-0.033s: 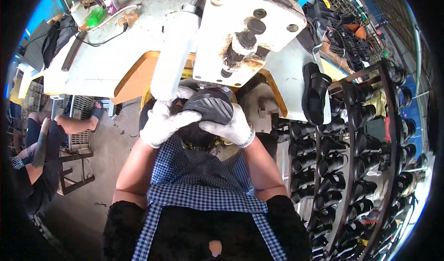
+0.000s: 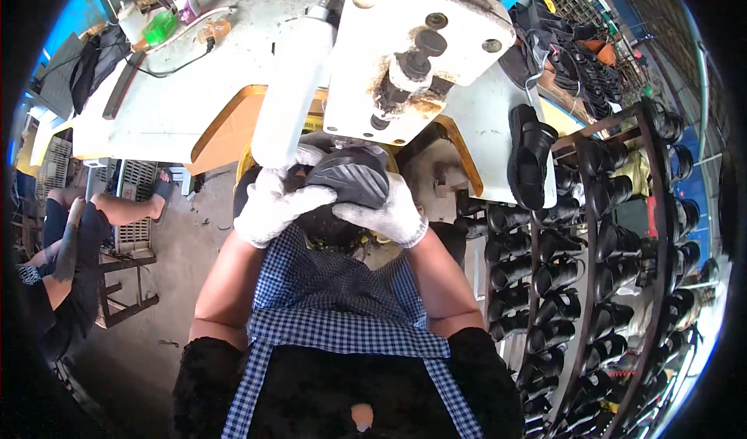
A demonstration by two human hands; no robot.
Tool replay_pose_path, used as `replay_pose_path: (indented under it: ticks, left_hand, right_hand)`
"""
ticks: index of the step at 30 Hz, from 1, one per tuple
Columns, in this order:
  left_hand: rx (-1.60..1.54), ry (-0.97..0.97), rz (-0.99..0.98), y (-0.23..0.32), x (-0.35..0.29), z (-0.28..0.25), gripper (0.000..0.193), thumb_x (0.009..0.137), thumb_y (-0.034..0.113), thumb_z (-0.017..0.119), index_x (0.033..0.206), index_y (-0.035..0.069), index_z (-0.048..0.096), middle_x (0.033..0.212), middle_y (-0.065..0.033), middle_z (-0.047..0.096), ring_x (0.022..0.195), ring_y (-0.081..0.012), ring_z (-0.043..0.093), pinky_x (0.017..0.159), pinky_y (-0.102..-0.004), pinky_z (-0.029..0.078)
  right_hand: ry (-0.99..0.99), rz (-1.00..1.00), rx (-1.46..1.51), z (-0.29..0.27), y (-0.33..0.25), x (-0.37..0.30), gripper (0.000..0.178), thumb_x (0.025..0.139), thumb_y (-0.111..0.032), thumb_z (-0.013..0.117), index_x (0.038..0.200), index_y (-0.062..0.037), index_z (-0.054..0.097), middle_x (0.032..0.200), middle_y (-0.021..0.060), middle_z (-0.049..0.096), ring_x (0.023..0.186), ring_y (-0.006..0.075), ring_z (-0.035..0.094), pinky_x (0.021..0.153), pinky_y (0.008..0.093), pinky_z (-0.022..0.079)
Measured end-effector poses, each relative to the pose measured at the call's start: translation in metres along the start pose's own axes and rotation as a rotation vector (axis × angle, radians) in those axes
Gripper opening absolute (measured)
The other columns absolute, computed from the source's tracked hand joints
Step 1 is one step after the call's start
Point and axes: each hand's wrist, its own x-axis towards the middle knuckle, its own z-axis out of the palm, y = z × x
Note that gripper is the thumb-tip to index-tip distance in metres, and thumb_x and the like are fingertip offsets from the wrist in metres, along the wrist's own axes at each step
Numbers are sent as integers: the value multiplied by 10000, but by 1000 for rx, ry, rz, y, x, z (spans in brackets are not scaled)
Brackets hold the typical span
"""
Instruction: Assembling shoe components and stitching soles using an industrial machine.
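Observation:
Both my hands wear white knitted gloves. Between them is a black shoe [image 2: 352, 176], its ridged sole turned toward me. My left hand [image 2: 278, 208] grips the shoe's left side, thumb laid along the sole's lower edge. From the right, my right hand [image 2: 389, 213] is closed around its other side, thumb under the sole. The shoe's far end sits right under the head of a white sewing machine [image 2: 346, 108], so its contact with the needle area is hidden. A lit white tube lamp [image 2: 292, 89] hangs just left of the machine head.
The white worktable [image 2: 187, 81] has a yellow-edged cutout around the machine. A finished-looking black shoe [image 2: 531, 159] lies on its right part. Racks of black shoes [image 2: 556, 272] stand close at my right. Another person [image 2: 66, 244] sits at the left by a stool [image 2: 128, 291].
The shoe has shifted very slightly to the left, my right hand moving with it. Nothing else visibly differs.

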Motion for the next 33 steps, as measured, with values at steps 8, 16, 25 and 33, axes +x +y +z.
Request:
replay_pose_path:
  ticks: [8,16,25,33]
  left_hand:
    - [-115,-25,1,3,-2,-6,483,758,213,776,1142,9,564,1269,-119,536,1177,-234,502,1008,-361,391]
    - [144,-37,-25,7,0,-1,608,731,219,814,1215,-9,527,1243,-111,558,1122,-190,540,994,-328,417]
    - [-467,49,-192,-9,-6,32,585,791,154,768,1287,-13,507,1132,-91,652,1039,-157,606,931,-299,476]
    - [-1107,210,-192,-16,-21,66,425,857,120,653,1243,14,511,1185,-101,605,1067,-210,596,961,-361,472]
  right_hand:
    - [-12,2,19,12,10,8,501,737,-145,807,1178,3,618,1160,105,657,1066,177,610,965,322,459]
    - [-165,-72,-418,-26,-20,25,597,732,-448,767,1182,-82,624,1013,151,686,931,304,671,840,370,525]
    - [243,-511,-756,-43,-33,19,660,607,-474,846,1014,-3,624,980,146,665,928,337,637,849,402,493]
    - [656,245,241,-62,59,-129,737,743,-324,766,1314,35,469,1221,139,590,1059,240,600,931,377,493]
